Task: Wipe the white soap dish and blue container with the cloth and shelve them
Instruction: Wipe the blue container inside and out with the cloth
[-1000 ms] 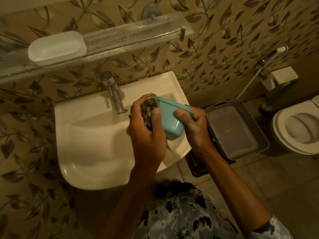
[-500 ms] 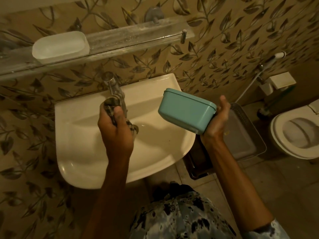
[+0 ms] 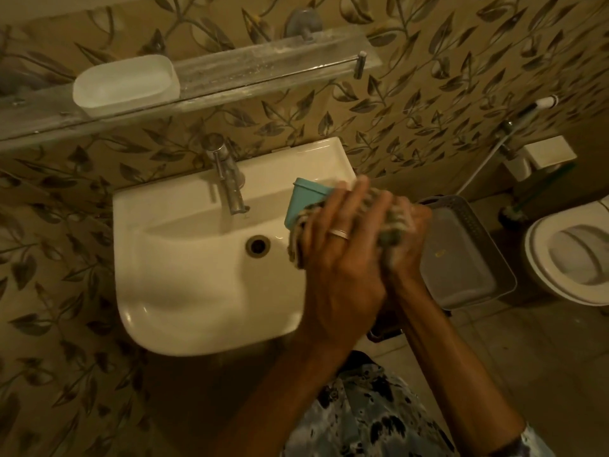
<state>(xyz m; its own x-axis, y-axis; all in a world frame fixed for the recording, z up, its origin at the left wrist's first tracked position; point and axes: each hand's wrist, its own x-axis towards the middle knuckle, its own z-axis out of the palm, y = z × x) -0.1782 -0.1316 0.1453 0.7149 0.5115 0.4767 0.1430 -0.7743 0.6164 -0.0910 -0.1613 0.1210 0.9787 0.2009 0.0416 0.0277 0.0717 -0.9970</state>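
left hand (image 3: 342, 245) presses cloth (image 3: 390, 222) on blue container (image 3: 304, 201); right hand (image 3: 407, 245) grips it; over sink (image 3: 197, 291)

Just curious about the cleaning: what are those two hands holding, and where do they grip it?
Left hand presses the cloth onto the blue container; right hand seems to hold its right end, mostly hidden.

No readable text, labels, brands or numbers on anything in view.

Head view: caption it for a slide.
Both hands rub cloth over blue container above sink.
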